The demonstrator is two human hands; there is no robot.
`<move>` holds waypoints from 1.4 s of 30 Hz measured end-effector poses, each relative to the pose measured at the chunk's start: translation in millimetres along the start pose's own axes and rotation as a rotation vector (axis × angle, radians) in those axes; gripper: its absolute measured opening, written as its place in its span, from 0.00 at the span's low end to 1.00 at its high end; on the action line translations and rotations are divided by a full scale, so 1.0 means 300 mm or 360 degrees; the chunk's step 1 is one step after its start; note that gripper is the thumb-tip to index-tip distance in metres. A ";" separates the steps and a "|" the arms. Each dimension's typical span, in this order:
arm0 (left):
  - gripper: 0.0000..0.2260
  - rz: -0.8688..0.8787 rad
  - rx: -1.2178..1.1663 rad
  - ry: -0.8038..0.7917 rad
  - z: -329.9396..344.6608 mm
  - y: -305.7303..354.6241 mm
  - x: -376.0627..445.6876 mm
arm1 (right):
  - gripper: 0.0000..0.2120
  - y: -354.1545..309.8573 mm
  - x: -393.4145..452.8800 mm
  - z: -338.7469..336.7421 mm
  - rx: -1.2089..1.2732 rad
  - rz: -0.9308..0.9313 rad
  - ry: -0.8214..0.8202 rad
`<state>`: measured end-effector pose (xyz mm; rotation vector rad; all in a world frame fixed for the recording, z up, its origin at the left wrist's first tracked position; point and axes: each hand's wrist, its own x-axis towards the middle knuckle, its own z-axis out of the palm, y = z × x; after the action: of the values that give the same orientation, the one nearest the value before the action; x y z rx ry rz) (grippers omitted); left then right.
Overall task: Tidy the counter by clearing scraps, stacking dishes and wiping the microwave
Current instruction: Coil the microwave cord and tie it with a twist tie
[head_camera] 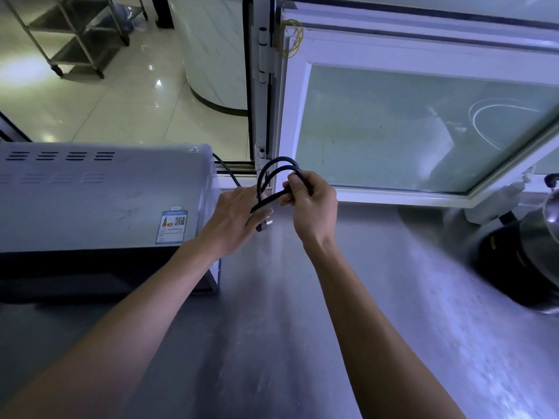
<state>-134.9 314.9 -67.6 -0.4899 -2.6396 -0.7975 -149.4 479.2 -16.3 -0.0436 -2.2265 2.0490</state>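
Observation:
A grey microwave stands on the steel counter at the left, with a blue energy label on its top. Its black power cord runs from behind the microwave and is folded into two loops just right of it. My left hand holds the lower part of the loops, and the plug sticks out below its fingers. My right hand grips the cord where the loops meet, fingers curled round it. Both hands hover above the counter near the window frame.
An open white-framed window tilts over the counter's back right. A black cooker with a steel pot sits at the right edge. Beyond the counter lie a tiled floor and a metal shelf trolley.

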 end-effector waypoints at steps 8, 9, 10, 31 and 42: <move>0.12 -0.0384 -0.0364 -0.0041 -0.022 0.059 0.006 | 0.07 0.014 0.013 0.021 0.0194 0.0164 -0.0025; 0.11 -0.0463 -0.0450 -0.0049 -0.029 0.068 0.010 | 0.07 0.008 0.017 0.022 0.0227 0.0173 -0.0038; 0.11 -0.0528 -0.0510 -0.0050 -0.037 0.077 0.016 | 0.08 0.002 0.023 0.024 0.0252 0.0172 -0.0055; 0.13 -0.0722 -0.0649 -0.0490 -0.162 0.000 0.012 | 0.17 -0.038 0.012 0.042 -0.0219 -0.0335 -0.0112; 0.13 -0.0475 -0.0908 -0.0752 -0.230 -0.091 0.060 | 0.20 -0.078 -0.006 0.117 -0.0518 -0.0258 0.0276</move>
<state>-147.2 257.6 -18.5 -0.4705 -2.9232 -1.7410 -150.0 442.4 4.1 -0.0637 -2.3418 1.5265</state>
